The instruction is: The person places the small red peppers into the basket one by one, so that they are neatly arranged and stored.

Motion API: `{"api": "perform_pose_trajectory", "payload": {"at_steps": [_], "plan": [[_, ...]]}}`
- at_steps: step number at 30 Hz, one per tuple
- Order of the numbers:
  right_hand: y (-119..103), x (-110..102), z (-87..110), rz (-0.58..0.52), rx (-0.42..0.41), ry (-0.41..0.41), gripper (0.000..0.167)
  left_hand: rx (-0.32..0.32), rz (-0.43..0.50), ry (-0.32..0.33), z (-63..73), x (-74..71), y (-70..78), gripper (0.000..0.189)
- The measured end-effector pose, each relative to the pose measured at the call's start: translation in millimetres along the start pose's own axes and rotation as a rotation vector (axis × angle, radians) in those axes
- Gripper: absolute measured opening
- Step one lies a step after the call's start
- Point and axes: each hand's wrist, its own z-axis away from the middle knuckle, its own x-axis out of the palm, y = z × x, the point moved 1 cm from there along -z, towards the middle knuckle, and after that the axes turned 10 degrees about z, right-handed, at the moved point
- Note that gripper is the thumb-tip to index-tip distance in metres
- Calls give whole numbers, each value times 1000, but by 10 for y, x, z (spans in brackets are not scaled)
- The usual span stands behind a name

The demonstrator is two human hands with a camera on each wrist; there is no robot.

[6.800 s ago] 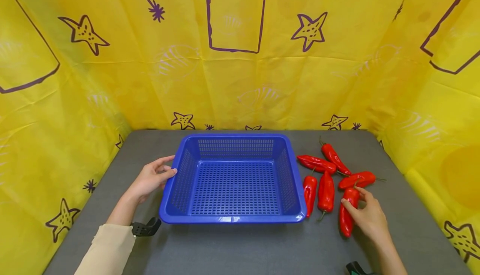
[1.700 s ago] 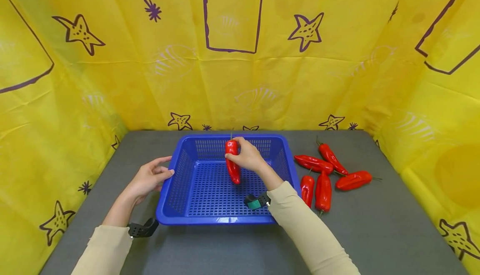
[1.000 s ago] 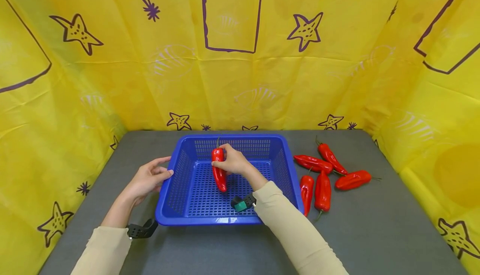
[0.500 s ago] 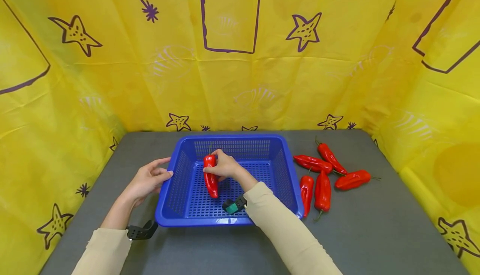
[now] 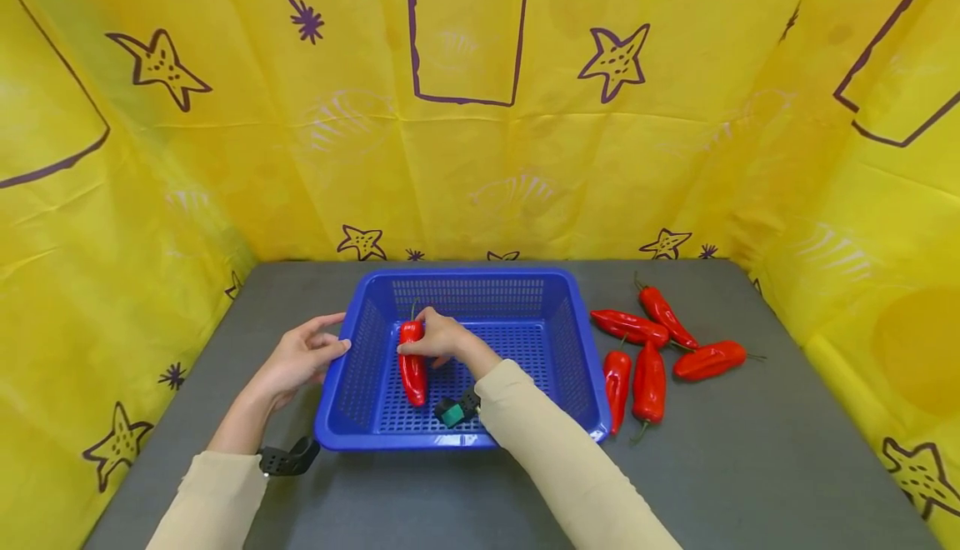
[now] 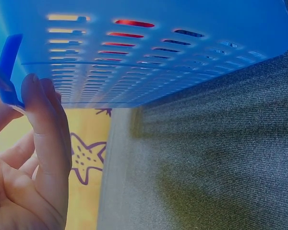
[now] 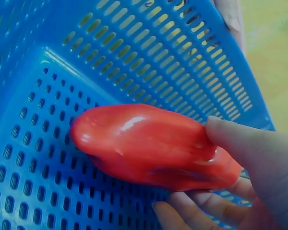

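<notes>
A blue perforated plastic basket point(image 5: 360, 440) stands on the grey table. Low over the left part of its floor, my right hand point(image 5: 448, 342) holds a red chili pepper point(image 5: 413, 377), stem pointing to the back wall. In the right wrist view, my thumb lies on one side of the pepper point(image 7: 144, 143) and my fingers curl beneath it, close above the slotted floor. At the basket's left rim is my left hand point(image 5: 296, 365), thumb and fingers gripping the edge. Seen from the left wrist, red shows through the slots of the basket wall point(image 6: 221, 28).
Several more red peppers lie on the table right of the basket, one pepper point(image 5: 617, 383) beside its right wall and another pepper point(image 5: 710, 362) farthest right. A yellow curtain point(image 5: 465, 183) printed with starfish closes off the back and both sides.
My right hand has taken a pepper from the right of the table into the basket, then moved it left and lower. My left hand stays at the rim.
</notes>
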Motion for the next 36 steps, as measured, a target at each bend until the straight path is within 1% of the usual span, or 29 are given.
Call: {"api": "perform_pose_trajectory", "payload": {"at_steps": [1, 2, 5, 8, 9, 10, 18, 27, 36], "plan": [[-5, 9, -8, 1, 5, -12, 53, -1, -2, -1, -3, 1, -1, 67], [50, 57, -89, 0, -7, -15, 55, -5, 1, 6, -3, 2, 0, 66], [31, 89, -116, -4, -5, -33, 54, 1, -14, 1, -9, 0, -6, 67], [1, 115, -111, -12, 3, -35, 54, -4, -14, 4, -11, 2, -6, 67], [-69, 85, -37, -14, 21, -46, 52, -4, -17, 3, -15, 0, -8, 67], [-79, 93, -30, -21, 23, -50, 52, -6, -16, 4, -14, -1, -6, 67], [-102, 176, -53, -15, 35, -74, 50, 7, -18, -6, 7, -12, 6, 67], [-140, 226, -37, 2, 84, -98, 52, 10, -25, -5, 17, -13, 4, 67], [-139, 254, -44, -23, 104, -114, 46, 17, -21, -9, 19, -13, 14, 67]]}}
